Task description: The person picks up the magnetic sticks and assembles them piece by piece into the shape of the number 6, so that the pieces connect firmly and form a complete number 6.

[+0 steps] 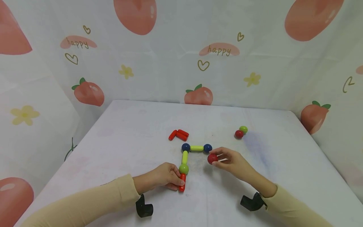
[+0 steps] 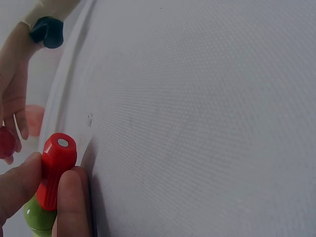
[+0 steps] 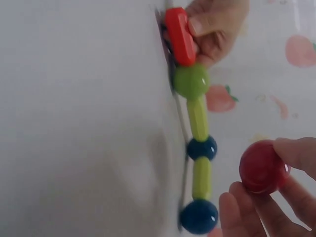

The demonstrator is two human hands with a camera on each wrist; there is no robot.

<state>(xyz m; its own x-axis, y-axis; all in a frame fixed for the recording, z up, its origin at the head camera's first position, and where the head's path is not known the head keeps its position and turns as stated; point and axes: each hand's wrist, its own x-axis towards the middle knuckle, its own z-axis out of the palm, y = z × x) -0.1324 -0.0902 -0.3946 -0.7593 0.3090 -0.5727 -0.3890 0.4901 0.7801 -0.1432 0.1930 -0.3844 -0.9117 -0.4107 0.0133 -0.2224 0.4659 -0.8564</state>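
My left hand (image 1: pixel 163 176) pinches a red rod (image 1: pixel 182 183) between thumb and fingers. In the left wrist view a small silvery disc shows on the rod's free end. The rod's other end meets a green ball (image 1: pixel 183 169). From that ball a yellow-green rod (image 1: pixel 184 157) leads to a dark blue ball (image 1: pixel 185 147), where a second yellow-green rod (image 1: pixel 197 148) turns right to another blue ball (image 1: pixel 208 148). My right hand (image 1: pixel 231 160) holds a red ball (image 3: pixel 263 167) in its fingertips, just nearer than that last blue ball and apart from the chain.
Several loose red rods (image 1: pixel 181 135) lie beyond the chain on the white table (image 1: pixel 136 135). Farther right, a red ball (image 1: pixel 239 134) and a green ball (image 1: pixel 243 129) sit together. A printed cloth (image 1: pixel 170 63) hangs behind. Each wrist carries a black mount (image 1: pixel 144 207).
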